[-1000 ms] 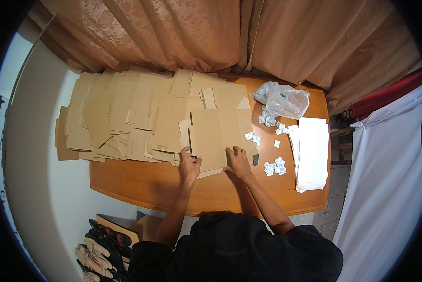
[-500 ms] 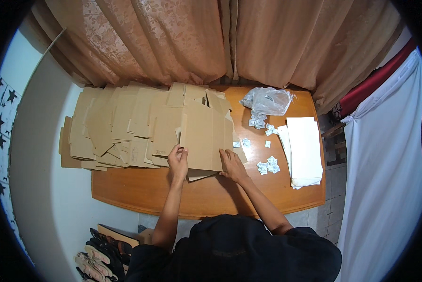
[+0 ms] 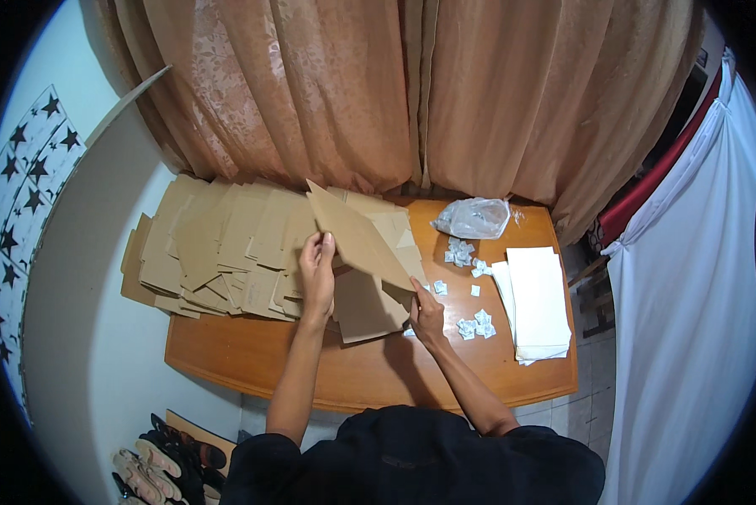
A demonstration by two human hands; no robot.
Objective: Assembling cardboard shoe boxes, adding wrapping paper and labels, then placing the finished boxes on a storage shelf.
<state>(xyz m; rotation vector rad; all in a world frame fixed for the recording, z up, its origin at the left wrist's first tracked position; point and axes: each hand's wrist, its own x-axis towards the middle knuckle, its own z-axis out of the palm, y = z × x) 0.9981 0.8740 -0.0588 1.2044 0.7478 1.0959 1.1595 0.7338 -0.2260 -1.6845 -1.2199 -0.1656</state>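
Observation:
A flat piece of brown cardboard [image 3: 363, 240] is tilted above the table, held between my two hands. My left hand [image 3: 317, 265] pinches its left side, thumb uppermost. At its lower right corner my right hand [image 3: 427, 311] grips the edge, fingers partly hidden behind the sheet. Under it another cardboard sheet [image 3: 368, 318] rests on the table. To the left spreads a wide overlapping pile of flattened cardboard pieces [image 3: 209, 231]. Close to my right hand are small white sachets [image 3: 476, 325], with more sachets [image 3: 458, 252] farther back.
The wooden table [image 3: 252, 358] has a curved front edge. A clear plastic bag [image 3: 472, 218] sits at the back right, and a stack of white paper [image 3: 538, 303] at the right. Brown curtains [image 3: 327, 93] hang behind. Shoes [image 3: 155, 463] stand on the floor at lower left.
Both hands have lifted the cardboard piece off the pile and tilted it, uncovering the sheet beneath. My right hand now grips its corner instead of lying against its edge. The view has shifted slightly.

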